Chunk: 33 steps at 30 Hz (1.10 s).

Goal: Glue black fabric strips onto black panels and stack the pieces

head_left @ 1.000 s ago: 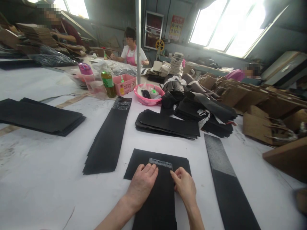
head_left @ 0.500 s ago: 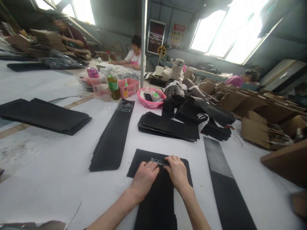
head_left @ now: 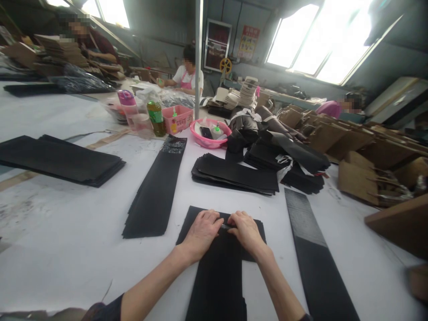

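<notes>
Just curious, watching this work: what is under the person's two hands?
Both the left hand and right hand press flat on a narrow black strip lying over a wider black sheet. Whatever lies directly under the palms is covered.

Both hands, left hand (head_left: 203, 229) and right hand (head_left: 245, 229), press side by side on the folded sheet (head_left: 217, 267), which lies on the tabletop (head_left: 67, 232). A long strip (head_left: 155, 189) lies to its left, another strip (head_left: 312, 249) to its right, a sheet stack (head_left: 234, 174) behind, a basin (head_left: 210, 133) farther back.
</notes>
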{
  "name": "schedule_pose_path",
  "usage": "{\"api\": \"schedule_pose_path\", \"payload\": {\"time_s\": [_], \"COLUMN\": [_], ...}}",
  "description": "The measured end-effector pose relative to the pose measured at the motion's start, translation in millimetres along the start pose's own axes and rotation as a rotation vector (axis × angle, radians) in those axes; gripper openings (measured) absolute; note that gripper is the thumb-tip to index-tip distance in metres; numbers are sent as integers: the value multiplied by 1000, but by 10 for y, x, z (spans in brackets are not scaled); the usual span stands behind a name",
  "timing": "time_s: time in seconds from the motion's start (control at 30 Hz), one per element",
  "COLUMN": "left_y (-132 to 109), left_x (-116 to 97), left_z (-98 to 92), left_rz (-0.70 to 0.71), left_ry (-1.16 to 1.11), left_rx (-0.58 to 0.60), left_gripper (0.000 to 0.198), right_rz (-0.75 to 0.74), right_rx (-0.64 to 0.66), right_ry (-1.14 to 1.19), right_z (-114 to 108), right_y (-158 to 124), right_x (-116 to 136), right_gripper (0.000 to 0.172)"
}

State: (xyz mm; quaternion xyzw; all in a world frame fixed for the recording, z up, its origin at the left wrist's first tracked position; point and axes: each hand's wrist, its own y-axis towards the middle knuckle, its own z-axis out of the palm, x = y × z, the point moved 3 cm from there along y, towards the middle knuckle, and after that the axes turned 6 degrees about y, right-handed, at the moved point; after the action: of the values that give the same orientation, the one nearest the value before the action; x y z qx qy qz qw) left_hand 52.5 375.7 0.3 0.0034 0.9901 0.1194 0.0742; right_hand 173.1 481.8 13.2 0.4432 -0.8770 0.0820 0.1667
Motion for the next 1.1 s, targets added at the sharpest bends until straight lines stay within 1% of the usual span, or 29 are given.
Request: {"api": "schedule_pose_path", "payload": {"time_s": [0.07,0.13,0.27,0.4,0.47,0.53,0.67,0.73,0.93,1.03,1.1], "left_y": [50,91,132,123,109,96,78,69,37,27,24], "left_x": [18,31,31,-2,-16,-24,-30,-32,-41,-31,-26], "left_z": [4,3,-39,-84,-91,-83,-30,3,69,87,102], "left_rz": [41,88,151,168,164,162,187,197,235,235,232], "left_ry": [14,22,13,17,23,30,45,52,119,134,132], "left_rx": [10,29,45,46,41,33,23,19,7,-2,-6], "left_gripper": [42,41,29,14,10,11,13,14,16,18,25], "right_rz": [-14,-30,-65,-84,-86,-99,-151,-169,-205,-223,-232], "right_rx": [-20,-49,-98,-132,-149,-155,-152,-161,-191,-194,-194], "right_ry": [3,8,23,31,29,20,-12,-28,-62,-69,-72], "right_z": [-8,-10,19,41,40,45,87,114,164,171,171], "right_y": [-25,-64,-140,-184,-195,-203,-219,-230,-260,-269,-273], "right_x": [8,14,19,40,49,52,37,30,38,37,33], "right_gripper": [19,19,18,18,24,27,13,10,17,16,14]}}
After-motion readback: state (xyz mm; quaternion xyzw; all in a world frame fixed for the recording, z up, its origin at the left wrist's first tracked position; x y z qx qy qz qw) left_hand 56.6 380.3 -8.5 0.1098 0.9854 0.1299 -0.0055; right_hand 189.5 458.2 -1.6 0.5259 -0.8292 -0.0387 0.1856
